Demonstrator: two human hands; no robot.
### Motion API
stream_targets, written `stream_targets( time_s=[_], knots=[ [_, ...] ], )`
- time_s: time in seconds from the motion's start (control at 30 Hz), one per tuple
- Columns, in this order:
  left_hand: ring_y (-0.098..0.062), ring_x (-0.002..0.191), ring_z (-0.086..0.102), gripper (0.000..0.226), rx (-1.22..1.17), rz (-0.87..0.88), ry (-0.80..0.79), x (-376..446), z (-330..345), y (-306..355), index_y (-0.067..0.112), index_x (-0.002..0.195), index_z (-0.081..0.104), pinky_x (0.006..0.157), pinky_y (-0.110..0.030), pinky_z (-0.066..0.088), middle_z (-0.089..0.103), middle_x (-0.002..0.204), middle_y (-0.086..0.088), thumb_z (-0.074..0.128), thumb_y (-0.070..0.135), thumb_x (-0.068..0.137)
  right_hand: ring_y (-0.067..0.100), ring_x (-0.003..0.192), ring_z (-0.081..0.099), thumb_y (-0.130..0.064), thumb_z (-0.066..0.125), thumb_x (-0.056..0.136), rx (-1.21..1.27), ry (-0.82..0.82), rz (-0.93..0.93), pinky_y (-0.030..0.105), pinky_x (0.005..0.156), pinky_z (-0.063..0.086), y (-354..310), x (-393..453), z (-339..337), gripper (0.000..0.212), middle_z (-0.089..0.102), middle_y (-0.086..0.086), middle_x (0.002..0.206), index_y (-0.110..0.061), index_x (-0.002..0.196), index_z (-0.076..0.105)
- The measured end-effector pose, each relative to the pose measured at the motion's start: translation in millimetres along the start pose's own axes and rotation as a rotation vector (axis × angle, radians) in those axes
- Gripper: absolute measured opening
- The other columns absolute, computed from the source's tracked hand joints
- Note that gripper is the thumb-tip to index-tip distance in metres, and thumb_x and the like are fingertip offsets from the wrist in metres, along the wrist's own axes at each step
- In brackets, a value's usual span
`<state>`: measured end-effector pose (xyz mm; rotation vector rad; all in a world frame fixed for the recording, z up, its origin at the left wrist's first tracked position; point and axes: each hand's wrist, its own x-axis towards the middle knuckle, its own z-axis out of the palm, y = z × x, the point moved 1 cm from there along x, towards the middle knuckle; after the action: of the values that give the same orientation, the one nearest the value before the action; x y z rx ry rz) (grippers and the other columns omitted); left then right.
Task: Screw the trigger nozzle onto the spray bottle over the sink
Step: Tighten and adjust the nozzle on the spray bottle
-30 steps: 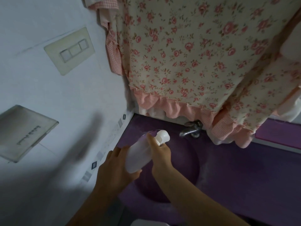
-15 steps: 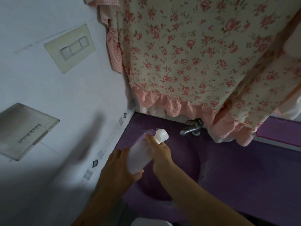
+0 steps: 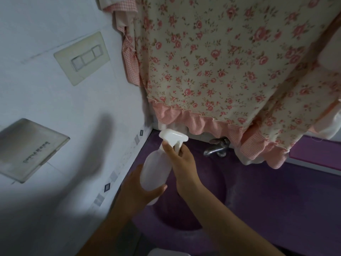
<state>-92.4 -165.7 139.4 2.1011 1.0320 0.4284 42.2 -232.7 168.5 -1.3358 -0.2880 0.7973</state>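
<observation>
Bottle (image 3: pixel 155 172): you hold it tilted over the purple sink (image 3: pixel 212 206), base toward you, neck pointing away at the wall corner. It touches nothing but your hands.
Left hand (image 3: pixel 137 191): wrapped around the lower body of the bottle from underneath, thumb across the front — a firm holding grip.
Right hand (image 3: pixel 182 163): closed on the neck just below the nozzle (image 3: pixel 173 136), fingers curled round the collar.
Change: half a second ago only a small rounded end of the nozzle showed above your right hand; now its broad flat top faces the camera. The head has turned — consistent with a twist of the collar. The bottle also sits higher in view and closer to the curtain (image 3: pixel 230 61).
Meaning for the task: my judgement is that threading is under way, not finished. The joint itself is hidden under your right fingers, so I cannot tell whether the collar is seated.
Tap (image 3: pixel 216 148): to the right of the nozzle, apart from it.
Risk: a cross-threaded collar would not show from here — check by feel.
</observation>
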Motion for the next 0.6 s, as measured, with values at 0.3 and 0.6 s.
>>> stream_targets(
  time_s=[0.3,0.6],
  knots=[
    [-0.004,0.089,0.058,0.081,-0.318,-0.067,-0.151,5.1,-10.2,12.6,0.052,0.097,0.041,0.071,-0.023,0.048,0.055,0.097,0.024,0.066,0.085,0.027,0.010,0.081,0.065,-0.039,0.064,0.096,-0.091,-0.075,-0.252,0.032,0.080,0.052,-48.2,-17.1,5.7,0.027,0.070,-0.004,0.081,-0.014,0.096,0.074],
    [-0.007,0.094,0.068,0.062,-0.597,0.081,-0.271,0.9,-15.5,35.7,0.049,0.095,0.063,0.079,-0.035,0.056,0.073,0.098,0.019,0.075,0.077,0.040,0.005,0.125,0.062,-0.049,0.075,0.079,-0.277,-0.322,-0.251,0.034,0.107,0.050,-48.2,-22.4,2.4,0.066,0.068,-0.011,0.131,-0.028,0.139,0.056]
  ],
)
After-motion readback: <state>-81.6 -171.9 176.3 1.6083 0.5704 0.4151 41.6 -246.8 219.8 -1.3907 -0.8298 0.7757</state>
